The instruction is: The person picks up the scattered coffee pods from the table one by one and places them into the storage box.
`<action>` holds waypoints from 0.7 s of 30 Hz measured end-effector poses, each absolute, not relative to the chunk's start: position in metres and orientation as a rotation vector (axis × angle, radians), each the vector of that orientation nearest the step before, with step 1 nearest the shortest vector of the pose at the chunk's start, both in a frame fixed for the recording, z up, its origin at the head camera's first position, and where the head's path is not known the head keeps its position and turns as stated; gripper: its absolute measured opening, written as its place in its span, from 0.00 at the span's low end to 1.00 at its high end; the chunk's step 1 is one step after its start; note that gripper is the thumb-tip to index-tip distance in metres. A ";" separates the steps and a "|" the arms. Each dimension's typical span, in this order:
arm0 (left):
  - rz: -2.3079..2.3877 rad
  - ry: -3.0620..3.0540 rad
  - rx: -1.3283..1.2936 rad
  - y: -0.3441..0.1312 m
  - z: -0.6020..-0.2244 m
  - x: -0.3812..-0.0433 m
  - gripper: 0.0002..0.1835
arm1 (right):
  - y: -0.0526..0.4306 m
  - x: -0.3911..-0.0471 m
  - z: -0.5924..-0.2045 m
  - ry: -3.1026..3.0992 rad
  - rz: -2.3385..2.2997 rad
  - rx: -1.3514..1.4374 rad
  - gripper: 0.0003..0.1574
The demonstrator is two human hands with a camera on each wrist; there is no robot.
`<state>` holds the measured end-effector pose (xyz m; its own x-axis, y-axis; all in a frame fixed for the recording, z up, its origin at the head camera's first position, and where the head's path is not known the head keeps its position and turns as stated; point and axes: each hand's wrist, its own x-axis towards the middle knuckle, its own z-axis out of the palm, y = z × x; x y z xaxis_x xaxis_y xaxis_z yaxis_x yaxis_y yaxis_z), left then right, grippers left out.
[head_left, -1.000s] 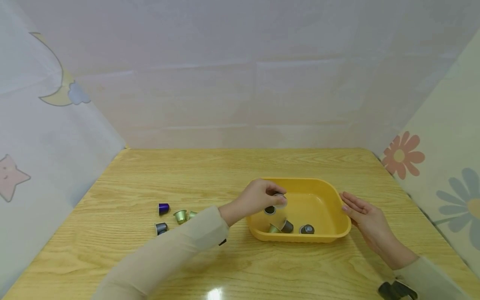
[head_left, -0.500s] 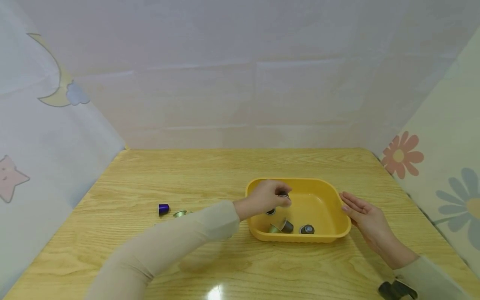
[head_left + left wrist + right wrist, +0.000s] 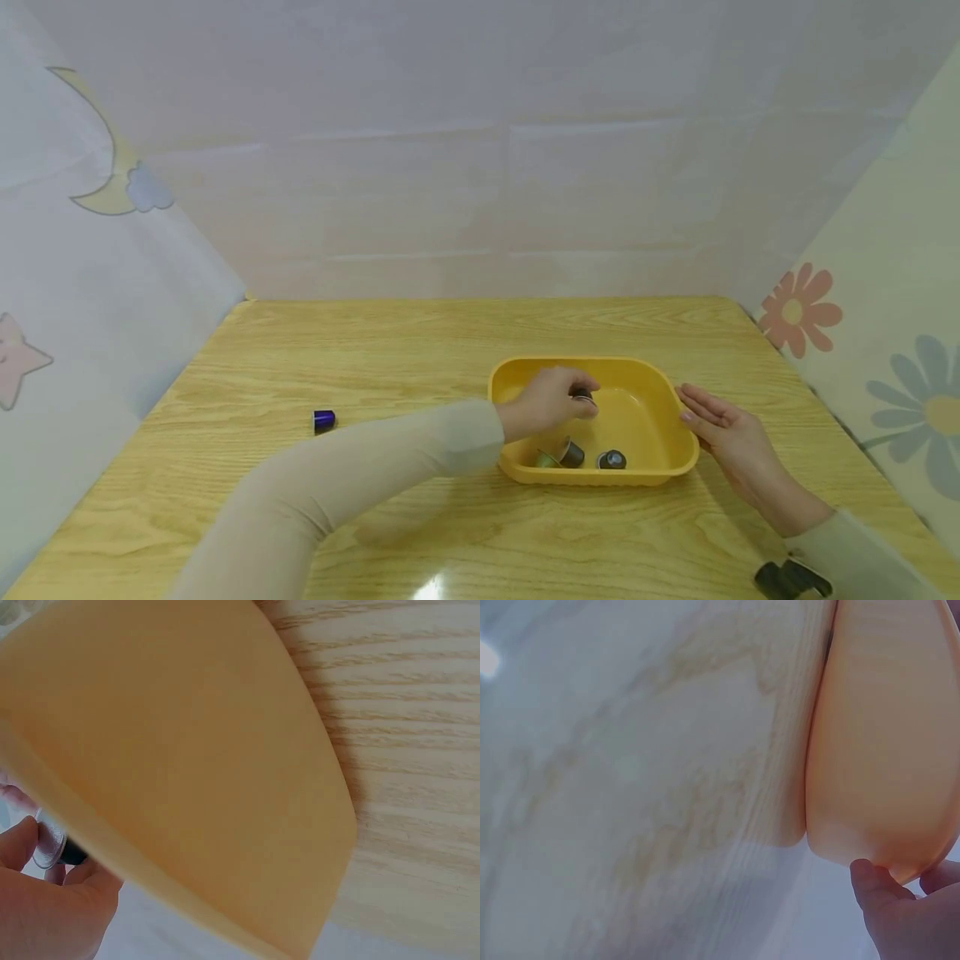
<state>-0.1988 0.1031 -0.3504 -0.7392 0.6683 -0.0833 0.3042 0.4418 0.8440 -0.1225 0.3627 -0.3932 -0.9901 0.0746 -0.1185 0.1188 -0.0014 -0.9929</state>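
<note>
My left hand (image 3: 547, 404) is over the inside of a yellow plastic tray (image 3: 637, 371), pinching a dark coffee capsule (image 3: 582, 394) between thumb and fingers. Its silver lid shows in the left wrist view, where the tray wall (image 3: 187, 765) hides part of the hand. Below, on the tray floor near the front wall, lie a green capsule (image 3: 546, 459), a dark grey capsule (image 3: 572, 452) and another dark capsule (image 3: 615, 459). At the tray's right end, my right hand (image 3: 727, 433) rests with nearly straight fingers against the outer wall; its thumb (image 3: 874, 881) touches there.
A purple capsule (image 3: 324, 421) lies on its side on the wooden table (image 3: 360, 342), left of the tray. My left sleeve (image 3: 375, 458) crosses the table in front of it. Cloth walls with printed flowers and a moon enclose the back and sides.
My left hand has moved right across the tray, still pinching the dark capsule. The left sleeve now covers the green and grey capsules on the table. My right hand stays at the tray's end.
</note>
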 end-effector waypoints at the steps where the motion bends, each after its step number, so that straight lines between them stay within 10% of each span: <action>1: 1.213 2.294 0.826 0.105 -0.350 -0.198 0.20 | 0.363 -0.122 -0.393 2.197 -2.189 0.212 0.45; 11: 1.165 2.344 0.850 0.104 -0.352 -0.197 0.18 | 0.365 -0.123 -0.393 2.184 -2.166 0.213 0.46; 21: 1.282 2.353 0.824 0.057 -0.336 -0.199 0.20 | 0.366 -0.125 -0.395 2.163 -2.199 0.186 0.26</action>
